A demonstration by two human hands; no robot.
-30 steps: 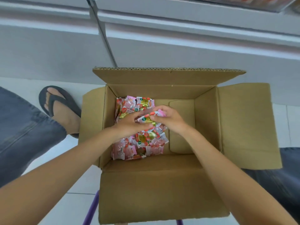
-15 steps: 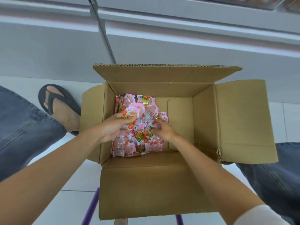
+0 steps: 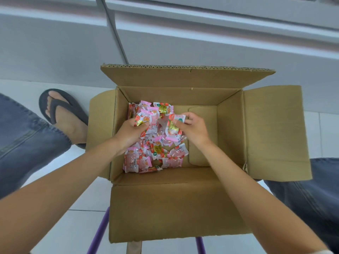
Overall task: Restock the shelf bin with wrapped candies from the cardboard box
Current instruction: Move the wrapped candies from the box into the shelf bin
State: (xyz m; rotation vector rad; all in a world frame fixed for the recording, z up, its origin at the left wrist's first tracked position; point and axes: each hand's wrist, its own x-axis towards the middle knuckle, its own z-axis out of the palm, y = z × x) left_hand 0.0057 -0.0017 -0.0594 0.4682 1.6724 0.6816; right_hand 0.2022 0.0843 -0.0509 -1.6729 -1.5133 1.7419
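Note:
An open cardboard box [image 3: 231, 125] stands in front of me with all flaps folded out. A heap of pink and red wrapped candies [image 3: 156, 153] fills its left half. Both my hands are down inside the box. My left hand [image 3: 131, 133] grips a bunch of candies from the left side of the heap. My right hand [image 3: 190, 128] curls its fingers round more candies on the right side, so a mound is gathered between the two hands. The shelf bin is not in view.
The box rests on a stool with purple legs [image 3: 99, 233]. A white shelf base [image 3: 165, 39] rises behind the box. My foot in a dark sandal [image 3: 62, 114] and my denim-clad knees [image 3: 23, 142] flank the box on the white tiled floor.
Both hands dipped into the heap, spread apart, and now close in again from both sides, gathering a mound of candies between them. The view has tilted down slightly.

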